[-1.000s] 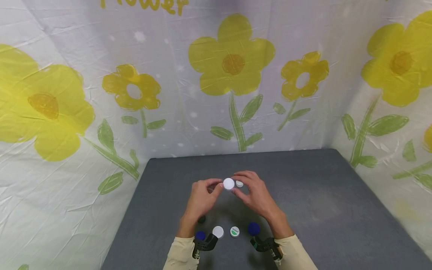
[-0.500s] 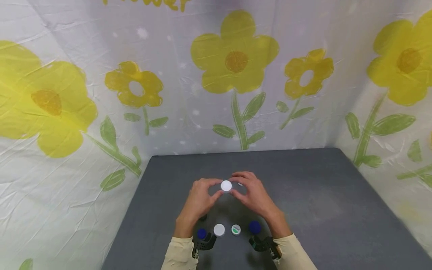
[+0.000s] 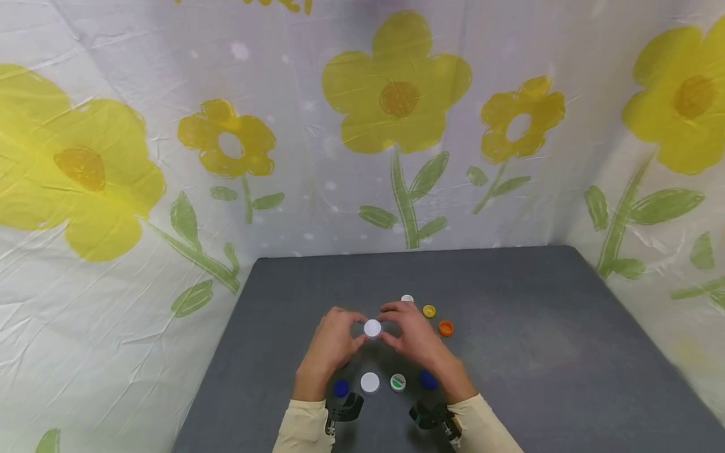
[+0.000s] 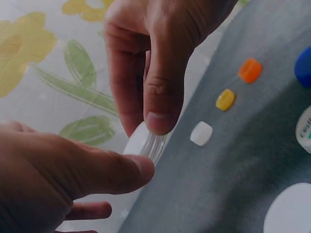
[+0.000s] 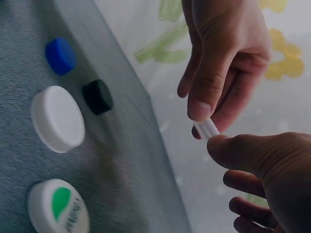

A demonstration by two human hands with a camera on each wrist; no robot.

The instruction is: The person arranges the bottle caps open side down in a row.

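Between my two hands, a small round white cap [image 3: 372,328] with a clear-looking ridged side is held above the table. My left hand [image 3: 333,343] pinches one edge with thumb and fingers. From the opposite side my right hand [image 3: 412,336] pinches it too, fingertips at the far edge and thumb nearer me. In the left wrist view the cap [image 4: 146,143] is tilted on edge, partly covered by both thumbs. Just past the right hand lie a white cap [image 3: 407,298], a yellow cap [image 3: 429,311] and an orange cap [image 3: 446,328].
Nearer me on the grey table [image 3: 538,352] lie a blue cap [image 3: 341,388], a large white cap [image 3: 370,383], a white cap with green print [image 3: 398,382] and another blue cap [image 3: 428,379]. A dark cap [image 5: 97,97] shows in the right wrist view. Flower-patterned cloth [image 3: 317,207] surrounds the table.
Both hands have come closer to me with the white cap, drifting slightly left. The yellow and orange caps, hidden before by the right hand, now show.
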